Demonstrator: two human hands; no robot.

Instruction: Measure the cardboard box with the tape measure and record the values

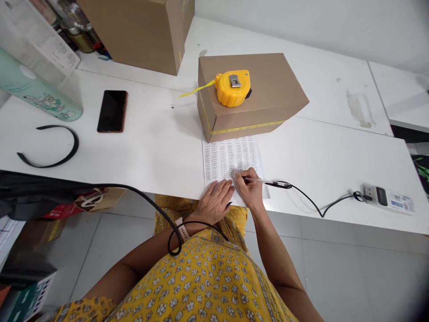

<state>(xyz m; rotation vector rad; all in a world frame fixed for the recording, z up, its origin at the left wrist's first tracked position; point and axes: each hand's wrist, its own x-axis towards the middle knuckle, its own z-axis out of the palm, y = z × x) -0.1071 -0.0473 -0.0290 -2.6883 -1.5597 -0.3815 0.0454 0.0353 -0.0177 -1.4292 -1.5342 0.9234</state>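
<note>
My right hand (250,190) grips a pen (264,182) with its tip on a printed sheet of paper (231,156) full of small rows of text, lying at the near edge of the white table (150,143). My left hand (214,201) rests flat on the lower left of the sheet, fingers stretched out. Just beyond the sheet stands a small cardboard box (268,94) with a yellow tape measure (233,87) on top; its tape is pulled out over the box's left side and along the front.
A black phone (112,110) and a black curved band (50,147) lie to the left, near a mint bottle (33,91). A large cardboard box (140,31) stands at the back. A black cable (315,205) runs to a small white device (389,197) on the right.
</note>
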